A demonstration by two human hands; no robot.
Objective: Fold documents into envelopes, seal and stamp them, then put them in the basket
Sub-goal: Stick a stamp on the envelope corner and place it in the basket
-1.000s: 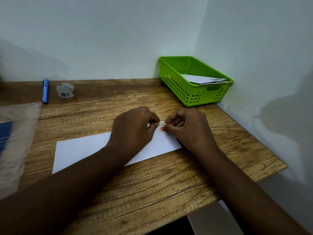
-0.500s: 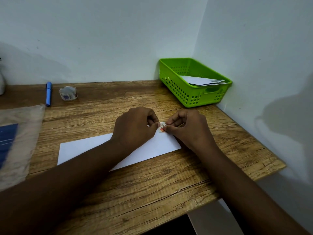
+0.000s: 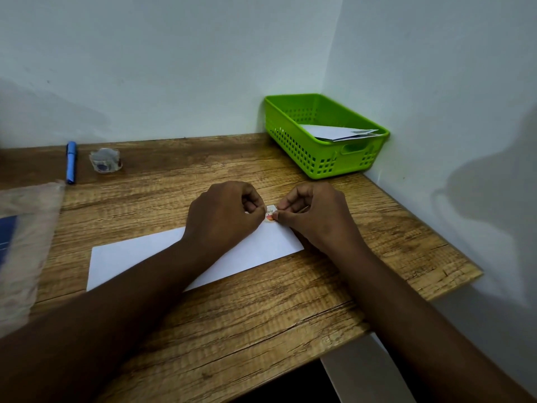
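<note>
1. The wood-grain laminate table (image 3: 261, 315) has a rough, streaked brown surface; its near edge runs diagonally and its right edge stops close to the pale wall.
2. A long, flat white paper envelope (image 3: 130, 257) lies slanted across the middle of the table, smooth and unmarked, with both forearms over it.
3. At the envelope's far right corner, a small white paper stamp with an orange-red patch (image 3: 270, 213) sits between both hands.
4. The left hand (image 3: 223, 216) and right hand (image 3: 316, 213) have curled fingers, each pinching one side of the stamp.
5. A crinkled clear plastic bag (image 3: 26, 242) lies at the left edge.
6. Near the far edge lie a blue pen (image 3: 71, 165) and a small clear tape roll (image 3: 105, 160).
7. In the far right corner stands a bright green perforated plastic basket (image 3: 308, 152), holding white envelopes (image 3: 334, 132).
</note>
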